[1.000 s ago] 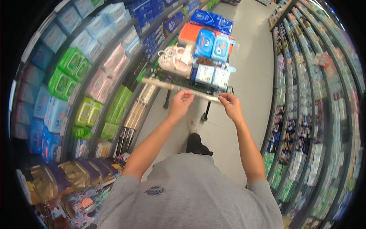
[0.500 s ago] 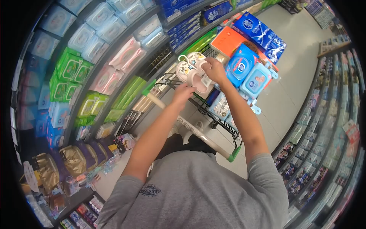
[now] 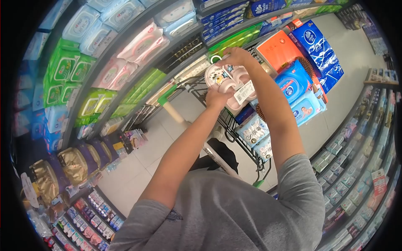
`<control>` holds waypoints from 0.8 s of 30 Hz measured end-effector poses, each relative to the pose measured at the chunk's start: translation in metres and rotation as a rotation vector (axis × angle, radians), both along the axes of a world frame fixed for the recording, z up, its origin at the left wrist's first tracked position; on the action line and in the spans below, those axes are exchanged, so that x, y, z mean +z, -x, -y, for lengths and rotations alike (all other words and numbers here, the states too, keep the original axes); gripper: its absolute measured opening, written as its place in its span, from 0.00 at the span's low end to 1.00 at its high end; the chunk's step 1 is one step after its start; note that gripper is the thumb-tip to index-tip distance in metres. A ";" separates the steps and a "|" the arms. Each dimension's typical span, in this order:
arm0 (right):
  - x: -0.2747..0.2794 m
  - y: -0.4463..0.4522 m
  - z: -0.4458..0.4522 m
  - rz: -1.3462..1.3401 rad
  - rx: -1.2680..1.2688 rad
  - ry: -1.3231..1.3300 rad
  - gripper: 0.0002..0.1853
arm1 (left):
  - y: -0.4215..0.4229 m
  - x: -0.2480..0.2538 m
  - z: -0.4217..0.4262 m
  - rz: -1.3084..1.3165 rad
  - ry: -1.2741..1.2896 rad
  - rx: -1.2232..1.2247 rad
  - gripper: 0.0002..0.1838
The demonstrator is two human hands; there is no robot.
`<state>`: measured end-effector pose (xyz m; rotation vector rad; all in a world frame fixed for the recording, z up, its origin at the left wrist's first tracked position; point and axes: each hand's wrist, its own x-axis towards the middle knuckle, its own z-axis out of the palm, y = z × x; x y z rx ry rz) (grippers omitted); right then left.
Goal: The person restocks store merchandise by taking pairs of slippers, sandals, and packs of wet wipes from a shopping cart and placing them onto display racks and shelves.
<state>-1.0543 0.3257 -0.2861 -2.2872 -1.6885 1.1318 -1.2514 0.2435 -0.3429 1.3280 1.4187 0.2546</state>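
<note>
A pair of pale pink slippers (image 3: pixel 228 80), with star and cartoon decorations and a white tag (image 3: pixel 244 92), is held over the child-seat end of a shopping cart (image 3: pixel 234 136). My left hand (image 3: pixel 218 98) is closed on the slippers' near edge. My right hand (image 3: pixel 239 57) reaches across their top, fingers bent around the upper edge beside a white hanger hook (image 3: pixel 215 59). Its fingertips are partly hidden. Right of the slippers, the cart holds a blue wipes pack (image 3: pixel 293 83), a light-blue baby wipes pack (image 3: pixel 307 108) and white-and-blue packs (image 3: pixel 253 128).
An orange box (image 3: pixel 278 51), a dark-blue Vinda tissue pack (image 3: pixel 320 52) and a brown bristly brush (image 3: pixel 305 66) lie farther along the cart. Shelves of wipes (image 3: pixel 63 75) run along the left. A shelf of small packaged goods (image 3: pixel 356 138) curves along the right. The cart handle (image 3: pixel 217 159) is before me.
The view has shifted, and the cart's contents appear farther right. My left hand has moved onto the slippers, and my right hand has moved from their right side to the top near the hook.
</note>
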 end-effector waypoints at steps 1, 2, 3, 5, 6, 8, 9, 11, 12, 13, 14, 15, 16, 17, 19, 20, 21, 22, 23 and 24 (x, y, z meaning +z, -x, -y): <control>-0.005 -0.004 0.001 0.018 0.010 -0.062 0.45 | -0.002 -0.007 0.001 -0.054 0.007 -0.016 0.47; -0.010 -0.007 0.001 0.021 0.009 -0.059 0.45 | -0.005 -0.015 0.000 -0.051 0.010 -0.017 0.47; -0.015 -0.010 0.001 -0.039 -0.001 -0.094 0.41 | -0.007 -0.023 0.002 -0.032 0.002 0.037 0.36; -0.018 -0.013 0.005 -0.097 -0.012 -0.121 0.36 | -0.008 -0.022 0.004 -0.013 0.003 0.090 0.27; -0.019 -0.013 0.007 -0.189 -0.051 -0.160 0.33 | -0.005 -0.021 0.003 0.003 0.037 0.046 0.35; -0.009 -0.012 0.011 -0.276 -0.090 -0.202 0.29 | -0.005 -0.012 0.004 0.024 0.066 0.002 0.44; -0.003 -0.011 0.013 -0.231 -0.098 -0.213 0.27 | -0.006 -0.007 0.006 -0.023 0.062 -0.006 0.42; 0.008 -0.004 0.012 -0.193 -0.089 -0.237 0.25 | -0.003 0.006 0.007 -0.073 0.043 0.003 0.40; 0.014 -0.002 0.014 -0.200 -0.070 -0.236 0.24 | -0.003 0.012 0.009 -0.103 -0.018 -0.001 0.39; 0.016 -0.003 0.016 -0.205 -0.054 -0.233 0.22 | -0.004 0.019 0.011 -0.133 -0.076 -0.008 0.37; 0.018 -0.003 0.016 -0.204 -0.055 -0.237 0.22 | -0.003 0.025 0.013 -0.131 -0.080 -0.009 0.37; 0.019 -0.002 0.017 -0.217 -0.068 -0.267 0.21 | -0.002 0.030 0.015 -0.105 -0.117 0.002 0.37; 0.022 -0.001 0.020 -0.230 -0.083 -0.296 0.20 | 0.000 0.033 0.016 -0.078 -0.154 0.011 0.37; 0.024 0.000 0.022 -0.228 -0.089 -0.299 0.20 | 0.001 0.035 0.017 -0.077 -0.156 0.005 0.37; 0.033 0.001 0.026 -0.231 -0.134 -0.370 0.19 | 0.007 0.042 0.016 0.035 -0.159 -0.002 0.37; 0.040 0.002 0.028 -0.229 -0.132 -0.374 0.19 | 0.009 0.046 0.016 0.039 -0.163 -0.001 0.37; 0.048 0.002 0.033 -0.281 -0.187 -0.391 0.17 | 0.012 0.051 0.016 0.085 -0.191 0.006 0.36; 0.060 0.002 0.038 -0.331 -0.241 -0.408 0.15 | 0.014 0.056 0.017 0.135 -0.219 0.014 0.36; 0.074 0.003 0.044 -0.322 -0.236 -0.413 0.15 | 0.017 0.060 0.016 0.144 -0.223 0.017 0.36; 0.090 0.003 0.048 -0.302 -0.266 -0.431 0.14 | 0.020 0.065 0.014 0.170 -0.281 0.019 0.35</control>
